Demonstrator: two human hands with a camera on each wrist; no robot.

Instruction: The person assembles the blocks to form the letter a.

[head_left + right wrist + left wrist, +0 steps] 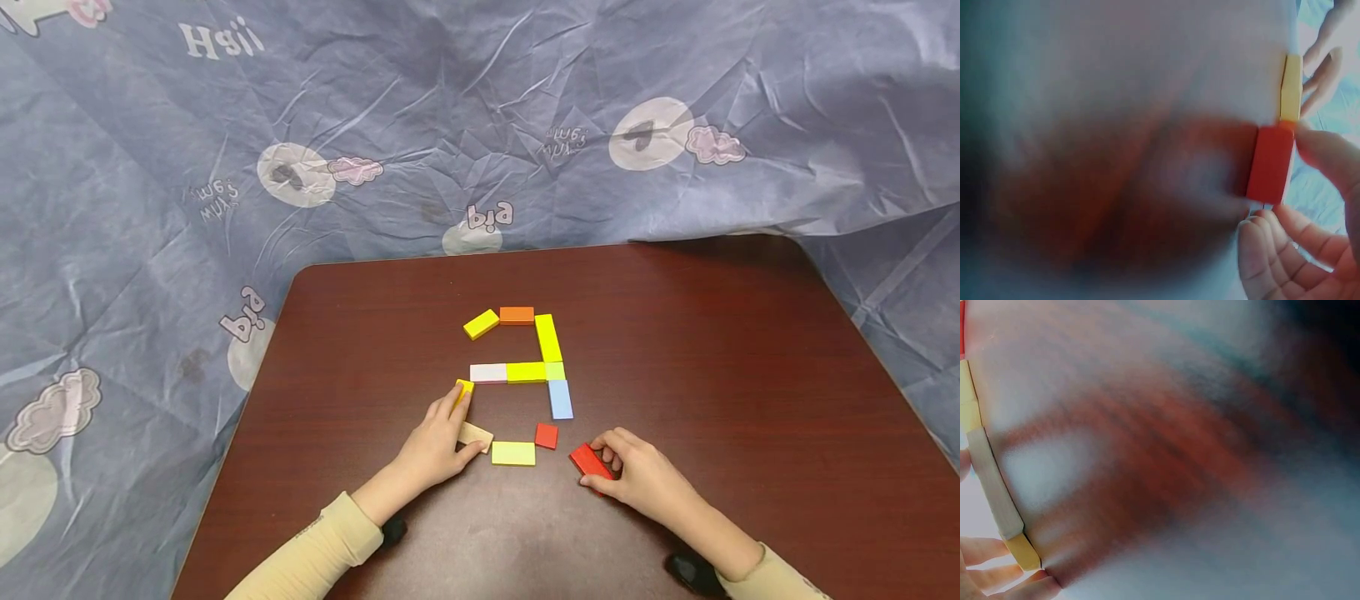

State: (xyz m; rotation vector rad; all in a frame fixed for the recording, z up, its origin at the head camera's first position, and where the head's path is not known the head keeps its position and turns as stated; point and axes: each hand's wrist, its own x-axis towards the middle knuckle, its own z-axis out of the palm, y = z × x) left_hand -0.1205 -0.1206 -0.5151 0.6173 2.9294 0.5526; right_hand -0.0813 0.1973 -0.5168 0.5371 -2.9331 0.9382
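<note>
In the head view my right hand [651, 477] pinches a long red block [592, 460] between thumb and fingers, right of the layout. The right wrist view shows that red block [1270, 164] between thumb and fingertips. My left hand [431, 446] lies at the layout's left side, fairly straight fingers touching a yellow block [466, 389] and the thumb beside a plain wooden block [476, 436]. Part of each is hidden under the hand. To the right lie a pale yellow-green block [513, 454] and a small red square block [547, 436]. The wooden block [996, 484] also appears in the left wrist view.
Farther up the dark brown table [712, 350] are a yellow block [481, 324], an orange block [517, 316], a tall yellow block [548, 338], a pink block [488, 373], a yellow-green block [526, 372] and a blue block [560, 399]. Grey-blue printed cloth [420, 108] hangs behind.
</note>
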